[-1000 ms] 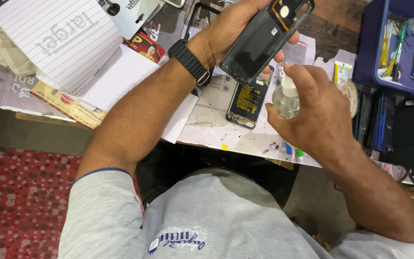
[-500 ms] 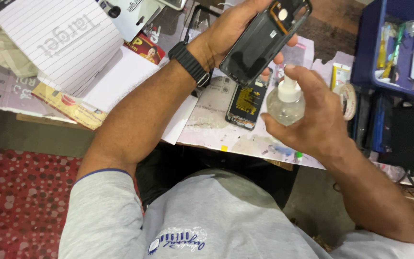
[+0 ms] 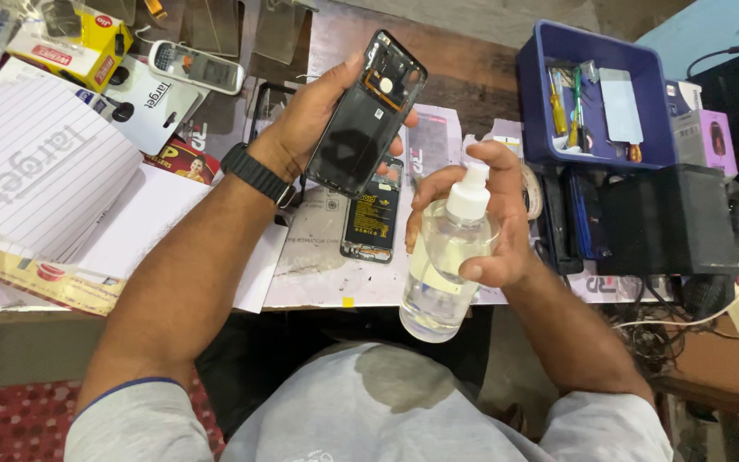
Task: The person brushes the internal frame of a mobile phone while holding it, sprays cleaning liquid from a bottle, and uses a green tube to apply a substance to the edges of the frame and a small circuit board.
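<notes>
My left hand (image 3: 318, 115) holds a black phone back cover (image 3: 368, 113) tilted up over the table, its inner side facing me. My right hand (image 3: 487, 218) grips a clear plastic spray bottle (image 3: 440, 269) with a white nozzle, held just below and to the right of the cover, nozzle end towards it. A black watch sits on my left wrist (image 3: 257, 174). An opened phone body (image 3: 372, 216) with its battery showing lies on the table beneath both hands.
A lined white notepad (image 3: 40, 167) and papers lie at the left. A small keypad phone (image 3: 196, 68) and a yellow box (image 3: 70, 44) sit at the back left. A blue tray (image 3: 530, 103) with screwdrivers stands at the right, beside a black box (image 3: 665, 218) and cables.
The spray bottle has come lower and into fuller view in my right hand. My left hand still holds the back cover at the same tilt. The camera view has shifted up over the table.
</notes>
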